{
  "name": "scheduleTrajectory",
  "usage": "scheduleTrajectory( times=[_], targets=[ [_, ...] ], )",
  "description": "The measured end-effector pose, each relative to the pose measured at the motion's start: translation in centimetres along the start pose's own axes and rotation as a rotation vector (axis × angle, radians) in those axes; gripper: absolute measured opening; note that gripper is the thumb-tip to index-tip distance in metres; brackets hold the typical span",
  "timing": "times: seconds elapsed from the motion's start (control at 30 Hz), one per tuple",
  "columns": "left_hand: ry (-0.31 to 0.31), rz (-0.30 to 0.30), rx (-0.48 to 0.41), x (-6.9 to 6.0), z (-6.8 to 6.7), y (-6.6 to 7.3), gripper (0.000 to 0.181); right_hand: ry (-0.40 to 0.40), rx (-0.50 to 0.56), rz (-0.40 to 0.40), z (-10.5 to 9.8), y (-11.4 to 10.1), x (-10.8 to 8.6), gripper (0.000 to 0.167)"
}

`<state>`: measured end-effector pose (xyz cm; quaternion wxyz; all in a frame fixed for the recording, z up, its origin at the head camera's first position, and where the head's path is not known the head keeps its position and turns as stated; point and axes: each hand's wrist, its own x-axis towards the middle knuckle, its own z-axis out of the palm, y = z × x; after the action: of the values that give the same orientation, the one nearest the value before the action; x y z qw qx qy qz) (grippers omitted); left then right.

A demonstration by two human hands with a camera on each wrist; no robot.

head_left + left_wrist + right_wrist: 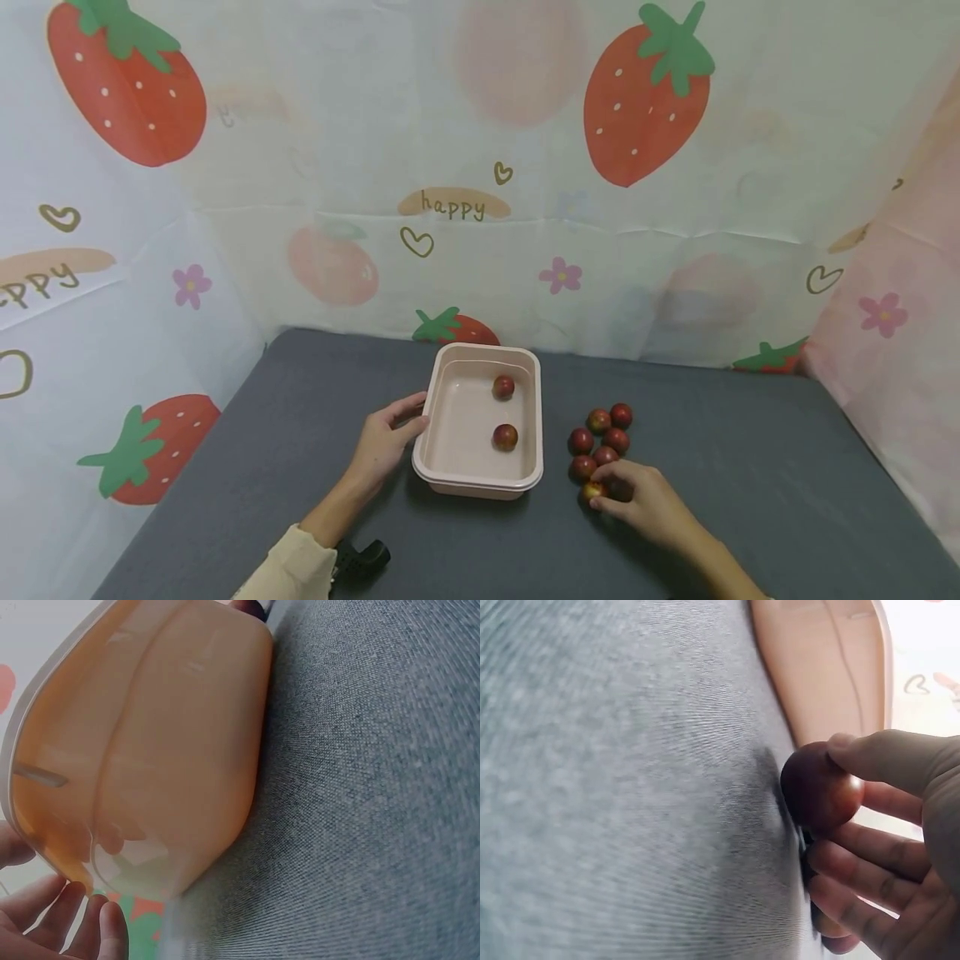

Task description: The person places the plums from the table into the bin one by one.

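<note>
A pale pink plastic box (461, 433) stands on the grey cloth with two plums inside, one plum (504, 387) behind the other plum (506, 437). At its left rim, my left hand (386, 442) holds the edge between thumb and fingers; the left wrist view shows the fingertips (82, 915) at the rim. My right hand (645, 500) pinches a red and yellow plum (821, 787) between thumb and fingers, at the near end of a group of plums (581, 441). That plum appears close to the cloth; whether it touches is unclear.
The grey cloth (750, 467) covers the table. Beyond it hangs a white curtain (337, 150) printed with strawberries. A black object (363, 560) shows by the left sleeve (296, 567).
</note>
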<state>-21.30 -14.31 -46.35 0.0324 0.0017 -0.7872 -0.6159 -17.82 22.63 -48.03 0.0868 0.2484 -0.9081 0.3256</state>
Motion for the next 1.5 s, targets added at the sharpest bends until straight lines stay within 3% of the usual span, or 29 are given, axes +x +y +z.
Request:
scheduleTrajectory(
  times=[0.4, 0.73, 1.07, 1.23, 1.5],
  targets=[
    [-0.006, -0.027, -0.022, 0.0, 0.1, 0.2, 0.043, 0.015, 0.149, 0.06, -1.6, -0.7, 1.0, 0.026],
    [-0.009, -0.025, -0.03, 0.1, 0.1, 0.1, 0.044, 0.045, 0.137, 0.042, -2.6, -0.8, 2.0, 0.026],
    [-0.004, -0.038, -0.021, 0.1, 0.1, 0.0, 0.043, 0.042, 0.112, 0.087, -4.0, -1.3, 3.2, 0.029],
    [-0.005, -0.038, -0.021, 0.2, 0.1, 0.0, 0.044, 0.043, 0.117, 0.058, -4.5, -1.3, 4.0, 0.03],
    [0.002, -0.035, -0.025, 0.2, 0.0, -0.1, 0.043, -0.006, 0.12, 0.049, -5.1, -1.3, 5.5, 0.03]
  ],
)
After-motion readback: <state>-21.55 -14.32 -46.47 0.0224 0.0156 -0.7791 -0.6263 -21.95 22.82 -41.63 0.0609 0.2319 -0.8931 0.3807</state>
